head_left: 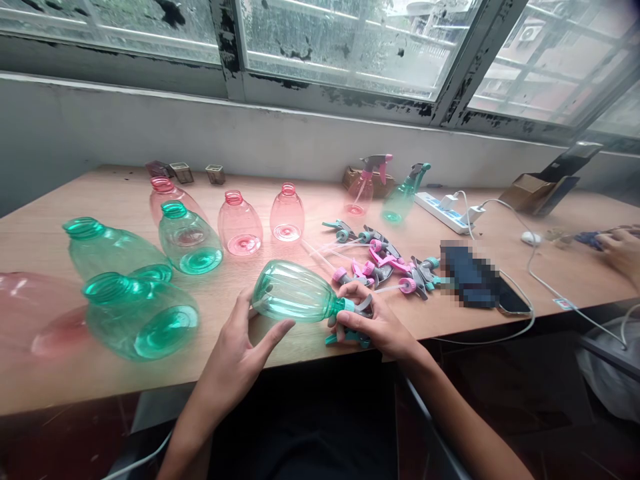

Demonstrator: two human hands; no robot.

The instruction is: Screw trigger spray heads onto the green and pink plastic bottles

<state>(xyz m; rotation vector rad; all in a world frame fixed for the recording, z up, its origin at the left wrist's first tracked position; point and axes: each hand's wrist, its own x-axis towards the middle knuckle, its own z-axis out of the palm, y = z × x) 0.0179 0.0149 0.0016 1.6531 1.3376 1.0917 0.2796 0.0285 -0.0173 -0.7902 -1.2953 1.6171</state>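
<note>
A clear green spray bottle [293,291] lies on its side in the air above the table's front edge, its base to the left. My left hand [240,347] cradles the base end, thumb below and fingers behind it. At the neck, my right hand [377,323] pinches the light-green collar [346,305] of a trigger sprayer, most of which my fingers hide. Below that hand a green trigger sprayer [350,338] rests on the table. Pink and green trigger sprayers [385,257] with thin tubes lie in a loose pile just beyond.
Open green bottles [190,237] and pink bottles [240,223] stand at the left and middle. Two bottles with sprayers [360,193] stand at the back. Right are a power strip [443,212], a phone [513,297], cables, a cardboard box [540,187] and another person's hand [623,250].
</note>
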